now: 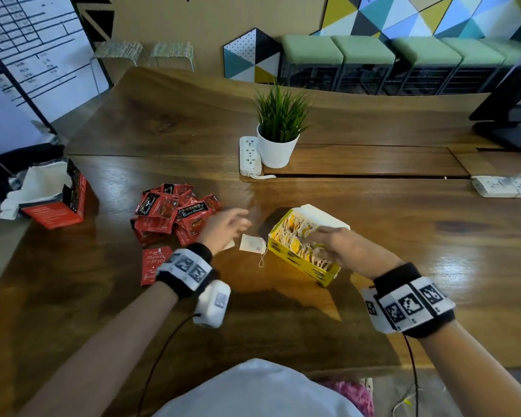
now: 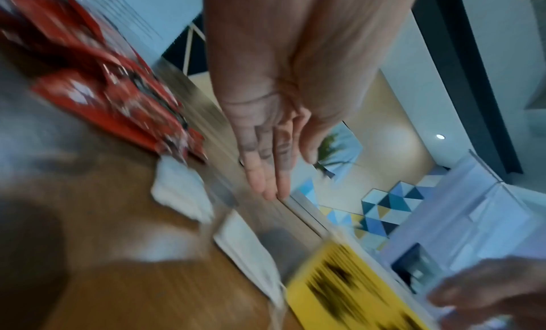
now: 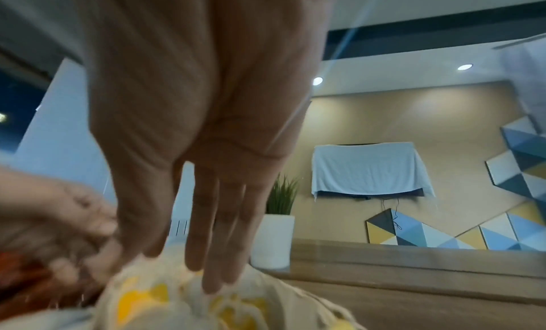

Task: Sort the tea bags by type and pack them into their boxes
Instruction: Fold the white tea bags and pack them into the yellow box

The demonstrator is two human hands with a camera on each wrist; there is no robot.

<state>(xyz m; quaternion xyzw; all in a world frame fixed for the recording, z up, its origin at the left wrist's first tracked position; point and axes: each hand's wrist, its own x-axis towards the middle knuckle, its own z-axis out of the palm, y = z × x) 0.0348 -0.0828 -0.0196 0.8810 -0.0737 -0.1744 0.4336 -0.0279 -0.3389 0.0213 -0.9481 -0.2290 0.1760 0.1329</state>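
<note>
Red box: a torn-open red cardboard box [image 1: 54, 197] with a white lining is standing at the far left of the brown wooden table [image 1: 403, 236], well apart from both hands and not yet being filled.
Red sachets: a loose heap of red foil tea sachets [image 1: 175, 213] is lying right of that box, with one more red sachet [image 1: 153, 264] sitting apart, nearer the person.
Left hand: the left hand [image 1: 224, 225] is hovering just right of the heap with its fingers stretched out straight and nothing in them; the left wrist view, though blurred, is showing the same flat palm [image 2: 266, 134].
Loose bag: a white paper tea bag with a string [image 1: 252, 244] is lying flat on the table between the left hand and the yellow box, its string trailing toward the person.
Yellow box: an open yellow cardboard box with black print [image 1: 301, 261] is standing packed with white, yellow-tagged tea bags [image 1: 298, 236].
Right hand: the right hand [image 1: 340, 243] is reaching over the box, its straight fingers [image 3: 207, 253] pressing on the bags, gripping nothing.
Risk: the box is looking nearly full, so pushing harder could probably tear a paper bag or tip the light carton; the trailing string could probably snag on the box edge while being lifted.
</note>
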